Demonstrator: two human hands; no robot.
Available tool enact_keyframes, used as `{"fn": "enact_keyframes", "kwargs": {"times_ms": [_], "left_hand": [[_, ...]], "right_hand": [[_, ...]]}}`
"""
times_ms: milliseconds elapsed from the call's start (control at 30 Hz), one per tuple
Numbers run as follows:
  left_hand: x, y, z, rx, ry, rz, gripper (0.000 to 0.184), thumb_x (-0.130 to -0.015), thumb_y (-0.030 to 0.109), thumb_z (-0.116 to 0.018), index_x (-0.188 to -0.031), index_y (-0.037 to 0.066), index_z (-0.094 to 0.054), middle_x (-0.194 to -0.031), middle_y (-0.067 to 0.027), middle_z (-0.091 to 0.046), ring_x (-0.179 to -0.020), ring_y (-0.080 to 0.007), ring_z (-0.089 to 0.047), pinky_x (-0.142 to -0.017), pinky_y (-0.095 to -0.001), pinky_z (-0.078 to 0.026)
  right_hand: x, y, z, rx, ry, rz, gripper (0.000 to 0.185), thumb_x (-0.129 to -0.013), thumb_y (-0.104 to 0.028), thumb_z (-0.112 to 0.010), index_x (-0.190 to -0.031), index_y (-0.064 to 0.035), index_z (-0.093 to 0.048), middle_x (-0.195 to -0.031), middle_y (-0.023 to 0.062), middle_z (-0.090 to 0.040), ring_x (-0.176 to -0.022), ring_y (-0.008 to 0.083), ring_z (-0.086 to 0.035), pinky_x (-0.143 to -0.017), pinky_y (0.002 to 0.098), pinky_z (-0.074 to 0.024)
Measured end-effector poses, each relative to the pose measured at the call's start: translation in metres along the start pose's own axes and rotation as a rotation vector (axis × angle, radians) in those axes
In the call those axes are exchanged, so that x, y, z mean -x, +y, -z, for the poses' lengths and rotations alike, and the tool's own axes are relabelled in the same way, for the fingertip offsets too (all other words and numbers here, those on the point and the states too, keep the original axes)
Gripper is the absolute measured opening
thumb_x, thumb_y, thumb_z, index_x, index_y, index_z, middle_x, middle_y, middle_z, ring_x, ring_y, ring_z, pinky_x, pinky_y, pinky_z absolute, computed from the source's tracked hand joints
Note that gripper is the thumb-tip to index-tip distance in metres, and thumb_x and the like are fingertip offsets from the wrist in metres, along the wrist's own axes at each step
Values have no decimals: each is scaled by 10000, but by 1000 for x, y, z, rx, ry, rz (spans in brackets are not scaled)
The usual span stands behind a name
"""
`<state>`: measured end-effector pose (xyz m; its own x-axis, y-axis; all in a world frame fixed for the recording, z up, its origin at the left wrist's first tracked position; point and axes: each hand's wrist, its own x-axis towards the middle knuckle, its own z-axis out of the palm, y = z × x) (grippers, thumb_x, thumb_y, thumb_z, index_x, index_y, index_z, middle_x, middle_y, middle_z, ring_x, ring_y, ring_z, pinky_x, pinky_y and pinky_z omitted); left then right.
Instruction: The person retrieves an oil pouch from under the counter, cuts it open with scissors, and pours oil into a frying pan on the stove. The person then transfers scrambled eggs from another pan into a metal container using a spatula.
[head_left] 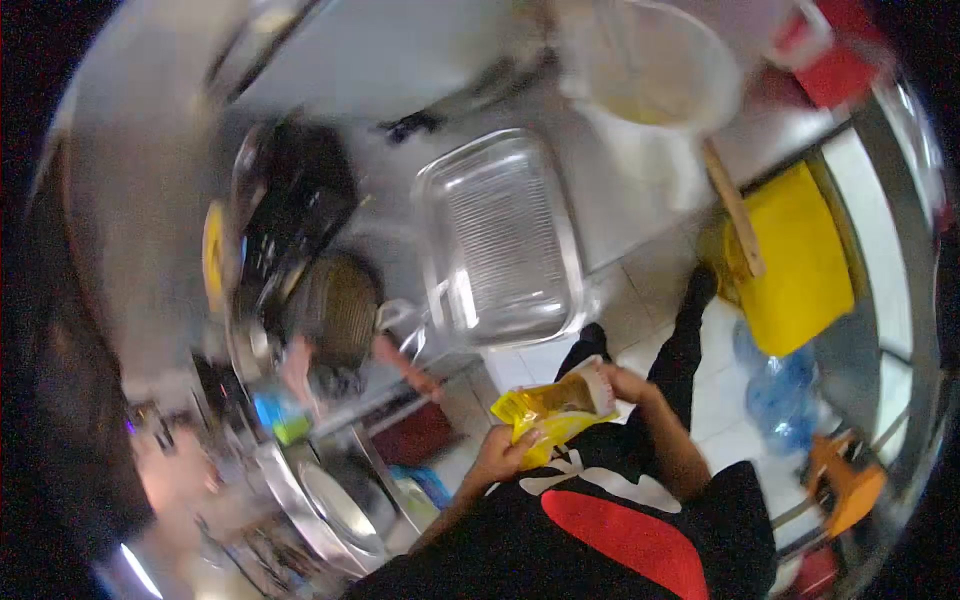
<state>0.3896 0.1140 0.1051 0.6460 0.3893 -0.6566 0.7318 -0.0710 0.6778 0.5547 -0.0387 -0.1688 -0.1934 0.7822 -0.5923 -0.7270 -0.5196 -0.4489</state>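
A yellow plastic packet (562,400) with a see-through brownish section is held in front of my body. My left hand (507,452) grips its lower left end, with the fingers wrapped round the plastic. At the upper right end, my right hand (628,386) pinches the pale edge of the packet. Just beyond my hands, a clear rectangular glass dish (505,225) with a ribbed bottom rests near the counter's edge. Motion blur hides the packet's print, and I cannot tell whether it is opened.
Dark pans (300,195) and a ribbed pan (345,305) sit left of the dish. A white bucket-like container (705,45) stands beyond it. To the right are a wooden handle (738,215), a yellow panel (800,265), blue plastic bottles (782,400) and an orange object (850,487).
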Motion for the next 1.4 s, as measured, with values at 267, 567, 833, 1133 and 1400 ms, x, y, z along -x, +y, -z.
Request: {"fn": "enact_keyframes", "kwargs": {"times_ms": [267,567,833,1133,1400], "left_hand": [[180,-93,61,543,418,10,198,-887,155,-573,-986,-6,-634,-846,-31,-654,-734,-82,-592,-666,-238,-485],[195,-136,74,669,865,-33,307,-851,201,-615,-1086,6,-577,-929,-48,-637,-862,-132,-588,-790,-279,-466],[170,-39,181,392,1041,-386,558,-700,126,-745,-1198,59,-503,-1186,-111,-528,-1150,-220,-471,-960,-359,-388],[149,-48,258,381,792,-269,136,-751,110,-699,-847,16,-681,-662,-31,-615,-645,-63,-528,-600,-254,-431],[120,-123,304,375,658,-433,144,-792,109,-665,-869,-13,-678,-760,-80,-682,-662,-74,-595,-591,-244,-462]], "right_hand": [[39,-46,-202,437,160,95,389,-908,-383,-493,-871,-19,-626,-736,99,-619,-628,97,-566,-570,257,-466],[57,-199,-378,1069,-226,634,249,-871,-216,-568,-758,1,-615,-575,104,-568,-467,159,-525,-467,297,-416],[27,-284,-508,1770,-810,1034,245,-809,-286,-573,-753,-49,-604,-694,140,-596,-668,344,-588,-602,426,-463],[-39,-290,-539,1876,-736,801,289,-790,-328,-570,-707,-54,-613,-715,160,-619,-696,345,-609,-605,448,-467],[-93,-239,-458,1208,302,984,233,-787,-242,-658,-896,-36,-642,-860,141,-642,-749,266,-637,-650,344,-502]]}}
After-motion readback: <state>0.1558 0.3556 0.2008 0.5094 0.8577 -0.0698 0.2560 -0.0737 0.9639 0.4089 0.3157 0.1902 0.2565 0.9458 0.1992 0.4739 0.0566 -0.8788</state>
